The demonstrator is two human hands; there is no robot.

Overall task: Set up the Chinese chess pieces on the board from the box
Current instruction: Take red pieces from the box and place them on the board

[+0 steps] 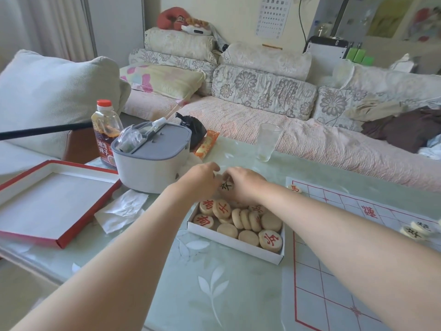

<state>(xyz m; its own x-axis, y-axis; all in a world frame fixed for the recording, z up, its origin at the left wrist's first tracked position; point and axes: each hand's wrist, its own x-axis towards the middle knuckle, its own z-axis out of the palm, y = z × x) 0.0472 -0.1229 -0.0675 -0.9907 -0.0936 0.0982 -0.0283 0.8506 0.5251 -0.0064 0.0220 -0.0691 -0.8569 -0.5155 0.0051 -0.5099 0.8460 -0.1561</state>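
A white box (pixel 238 246) in the middle of the table holds several round wooden chess pieces (pixel 270 239), some showing red characters, some face down. Both hands reach over the box's far end. My right hand (pixel 245 185) pinches a black-lettered piece (pixel 226 186) held on edge. My left hand (pixel 201 180) touches the same spot with curled fingers; what it holds is hidden. The paper board (pixel 334 271) with red lines lies to the right. On it sit a red-lettered piece (pixel 294 188) at the far corner and two black-lettered pieces (pixel 416 230) at the right edge.
The red-edged box lid (pixel 51 204) lies at the left with crumpled tissue (pixel 121 210) beside it. A grey-white lidded container (pixel 152 158), a chili oil bottle (pixel 106 132) and a glass (pixel 268 142) stand behind the box. A sofa with cushions runs along the table's far side.
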